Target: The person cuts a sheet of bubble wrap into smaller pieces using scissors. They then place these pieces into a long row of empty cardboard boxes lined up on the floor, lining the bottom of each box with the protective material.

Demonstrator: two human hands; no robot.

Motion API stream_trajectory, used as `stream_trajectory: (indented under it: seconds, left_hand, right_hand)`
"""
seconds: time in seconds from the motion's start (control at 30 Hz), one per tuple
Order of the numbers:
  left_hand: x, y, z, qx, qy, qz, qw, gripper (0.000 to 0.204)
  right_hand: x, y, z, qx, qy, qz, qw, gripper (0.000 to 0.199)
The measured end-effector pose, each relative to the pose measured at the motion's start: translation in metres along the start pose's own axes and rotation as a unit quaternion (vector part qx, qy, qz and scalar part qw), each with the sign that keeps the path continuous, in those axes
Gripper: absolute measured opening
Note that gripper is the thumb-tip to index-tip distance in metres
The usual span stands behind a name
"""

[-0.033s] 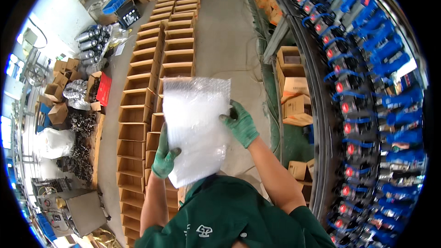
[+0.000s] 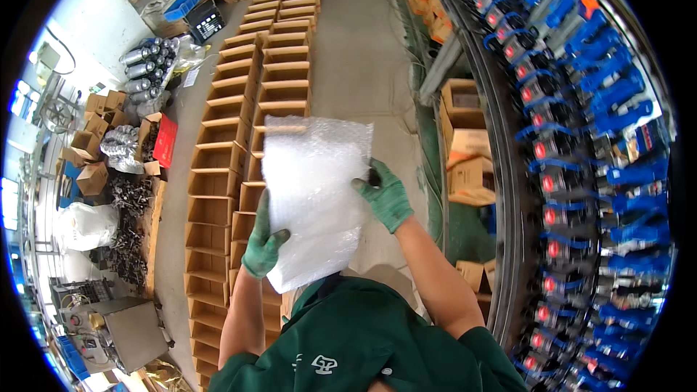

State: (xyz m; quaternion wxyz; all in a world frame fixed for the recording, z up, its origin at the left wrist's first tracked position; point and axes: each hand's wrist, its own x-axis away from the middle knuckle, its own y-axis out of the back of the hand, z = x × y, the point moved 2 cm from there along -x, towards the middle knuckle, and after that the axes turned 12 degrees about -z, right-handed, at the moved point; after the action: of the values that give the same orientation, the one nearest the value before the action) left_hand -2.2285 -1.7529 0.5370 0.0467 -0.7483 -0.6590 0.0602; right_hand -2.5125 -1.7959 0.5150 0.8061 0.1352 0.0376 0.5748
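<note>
In front of my chest I hold up a whitish, translucent rectangle of bubble wrap (image 2: 316, 196); whether it is one bag or several layers, I cannot tell. My left hand (image 2: 263, 247), in a green glove, grips its left edge with the thumb over the front and the fingers behind. At the right edge, my gloved right hand (image 2: 386, 197) pinches it with thumb and fingers, the fingertips partly hidden. Beneath and beyond the wrap run two long rows of open cardboard boxes (image 2: 215, 167), partly covered by it.
On the right a dark conveyor line (image 2: 508, 196) carries many blue-and-black machines with red spots (image 2: 555, 183). Cardboard boxes (image 2: 472, 180) sit below it. Along the left are loose metal parts (image 2: 131, 247), small cartons (image 2: 86, 144), a white sack (image 2: 87, 225) and a metal cabinet (image 2: 131, 334).
The bubble wrap has shifted slightly right and up, with both hands still gripping it. The view has shifted a little.
</note>
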Motion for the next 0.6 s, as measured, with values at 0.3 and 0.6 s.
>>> stream_trajectory:
  seconds: [0.3,0.6]
  left_hand:
    - [-0.332,-0.094,-0.033,-0.39,-0.127,0.059,0.91,0.07]
    - [-0.588,-0.159,-0.049,-0.476,-0.133,0.047,0.868,0.066]
  right_hand:
    - [-0.328,0.01,0.006,-0.194,-0.073,-0.1,0.973,0.024]
    - [-0.626,-0.009,0.035,-0.316,-0.147,0.034,0.937,0.037]
